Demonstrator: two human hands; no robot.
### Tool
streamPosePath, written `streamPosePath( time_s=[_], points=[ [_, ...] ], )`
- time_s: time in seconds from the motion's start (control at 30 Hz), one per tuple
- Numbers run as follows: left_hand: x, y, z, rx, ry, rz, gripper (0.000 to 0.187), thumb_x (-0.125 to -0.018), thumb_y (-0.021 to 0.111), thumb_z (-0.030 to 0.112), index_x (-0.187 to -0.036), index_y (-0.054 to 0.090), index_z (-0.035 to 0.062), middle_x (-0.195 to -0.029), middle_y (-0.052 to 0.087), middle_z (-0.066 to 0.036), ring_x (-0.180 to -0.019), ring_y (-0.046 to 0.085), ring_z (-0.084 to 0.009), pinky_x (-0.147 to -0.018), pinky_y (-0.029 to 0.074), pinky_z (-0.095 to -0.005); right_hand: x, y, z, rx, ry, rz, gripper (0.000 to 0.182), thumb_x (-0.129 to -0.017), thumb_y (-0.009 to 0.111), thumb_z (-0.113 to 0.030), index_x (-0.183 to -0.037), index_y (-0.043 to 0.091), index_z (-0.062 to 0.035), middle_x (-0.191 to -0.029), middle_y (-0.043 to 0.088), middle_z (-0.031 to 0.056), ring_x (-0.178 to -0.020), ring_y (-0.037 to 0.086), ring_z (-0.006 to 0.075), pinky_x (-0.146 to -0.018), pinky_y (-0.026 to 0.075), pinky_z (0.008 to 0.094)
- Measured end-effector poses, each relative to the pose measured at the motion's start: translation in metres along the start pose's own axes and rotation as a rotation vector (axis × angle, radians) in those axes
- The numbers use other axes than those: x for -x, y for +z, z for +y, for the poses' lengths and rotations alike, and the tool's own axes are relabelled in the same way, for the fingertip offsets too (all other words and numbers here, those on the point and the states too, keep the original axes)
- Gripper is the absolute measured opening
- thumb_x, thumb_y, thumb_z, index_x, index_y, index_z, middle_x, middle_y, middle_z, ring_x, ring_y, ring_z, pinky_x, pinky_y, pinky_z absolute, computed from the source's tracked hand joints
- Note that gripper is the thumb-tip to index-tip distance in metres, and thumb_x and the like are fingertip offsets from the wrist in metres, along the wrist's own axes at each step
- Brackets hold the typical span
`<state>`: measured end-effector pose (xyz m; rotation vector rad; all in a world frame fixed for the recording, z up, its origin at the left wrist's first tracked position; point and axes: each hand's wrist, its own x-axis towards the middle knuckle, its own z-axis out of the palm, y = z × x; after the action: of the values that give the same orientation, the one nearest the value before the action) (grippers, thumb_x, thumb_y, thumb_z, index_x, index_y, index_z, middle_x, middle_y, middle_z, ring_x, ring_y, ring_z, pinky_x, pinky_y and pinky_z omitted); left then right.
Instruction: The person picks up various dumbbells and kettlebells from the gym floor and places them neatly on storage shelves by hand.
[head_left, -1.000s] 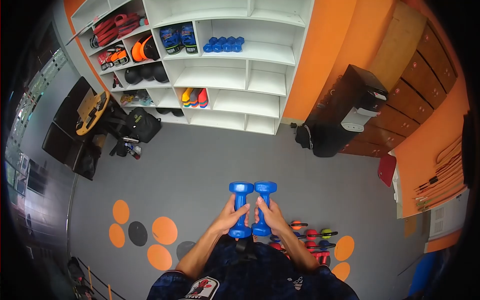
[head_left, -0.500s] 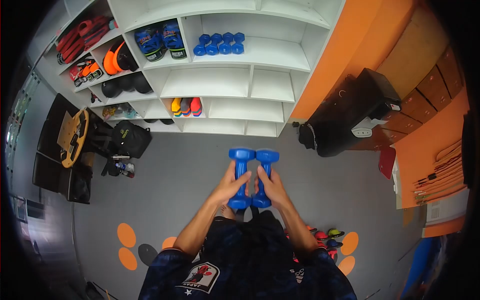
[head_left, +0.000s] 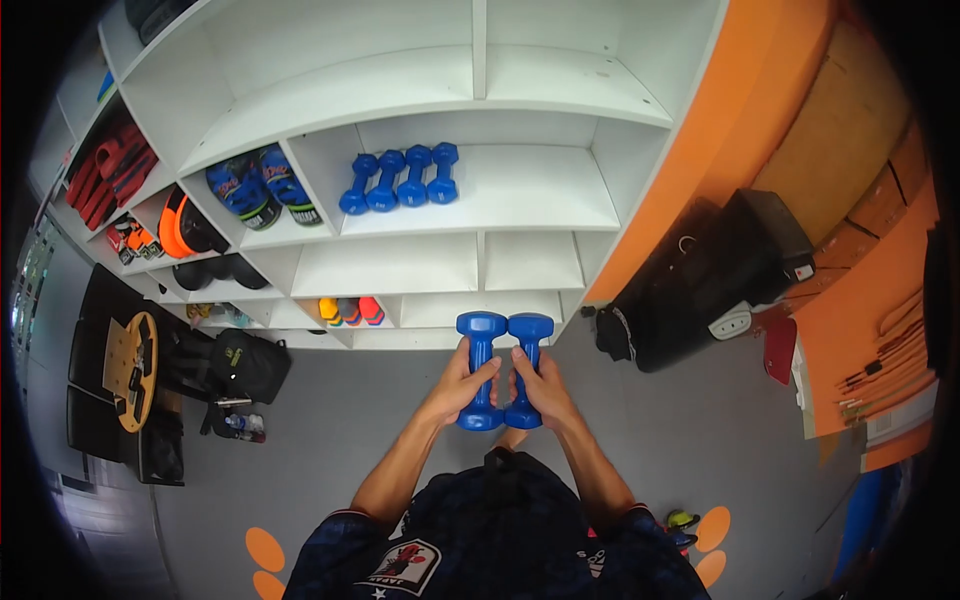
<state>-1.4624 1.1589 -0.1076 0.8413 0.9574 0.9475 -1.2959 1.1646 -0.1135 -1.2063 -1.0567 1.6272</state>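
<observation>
1. Shirt: dark garment on the person, crest on the left chest, both forearms extended forward from the sleeves.
2. Left hand: grasping the handle of the left blue dumbbell, thumb laid across the front of it.
3. Right hand: grasping the handle of the right blue dumbbell, thumb likewise across the handle.
4. Position of the held pair: upright in view, side by side in front of the torso. Upper heads touch or very nearly so; contact cannot be confirmed.
5. Floor: grey surface, orange discs marked at lower left, further ones at lower right.
6. Left side: black backpack on the floor, near dark chairs and a rounded wooden board.
7. Right side: tall black appliance beside the orange wall.
8. Ahead: white shelving unit. One compartment bears four blue dumbbells in a row toward its left; blue-and-black gear occupies the adjoining compartment.
</observation>
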Motion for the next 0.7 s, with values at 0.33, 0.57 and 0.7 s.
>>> streamPosePath(
  time_s=[0.33, 0.57, 0.7],
  points=[
    [-0.162, -0.019, 0.06, 0.055, 0.024, 0.06, 0.029, -0.092, 0.063, 0.014, -0.112, 0.044, 0.007, -0.083, 0.054, -0.005, -0.065, 0.06, -0.0136, -0.05, 0.053, -0.0309, -0.161, -0.033, -0.062, 0.027, 0.038, 0.029, 0.028, -0.096, 0.061, -0.028, -0.105, 0.047, -0.0052, -0.075, 0.056, 0.0044, -0.057, 0.056, 0.0118, -0.05, 0.047, 0.027],
    [-0.265, -0.048, 0.119, -0.044, 0.093, 0.062, 0.026, -0.089, 0.063, 0.009, -0.11, 0.048, 0.0069, -0.086, 0.054, -0.005, -0.067, 0.059, -0.0138, -0.049, 0.052, -0.0309, -0.269, -0.029, -0.099, 0.038, -0.125, 0.052, 0.022, -0.096, 0.06, -0.024, -0.104, 0.048, -0.0068, -0.073, 0.056, 0.004, -0.055, 0.055, 0.0119, -0.049, 0.046, 0.0274],
    [-0.324, -0.064, 0.149, -0.12, 0.142, 0.05, 0.03, -0.088, 0.062, 0.008, -0.112, 0.045, 0.0048, -0.082, 0.053, -0.006, -0.062, 0.058, -0.0143, -0.048, 0.051, -0.0308, -0.328, -0.027, -0.114, 0.033, -0.227, 0.097, 0.02, -0.097, 0.059, -0.024, -0.104, 0.05, -0.0076, -0.074, 0.055, 0.004, -0.055, 0.054, 0.0126, -0.049, 0.046, 0.0283]
  ],
)
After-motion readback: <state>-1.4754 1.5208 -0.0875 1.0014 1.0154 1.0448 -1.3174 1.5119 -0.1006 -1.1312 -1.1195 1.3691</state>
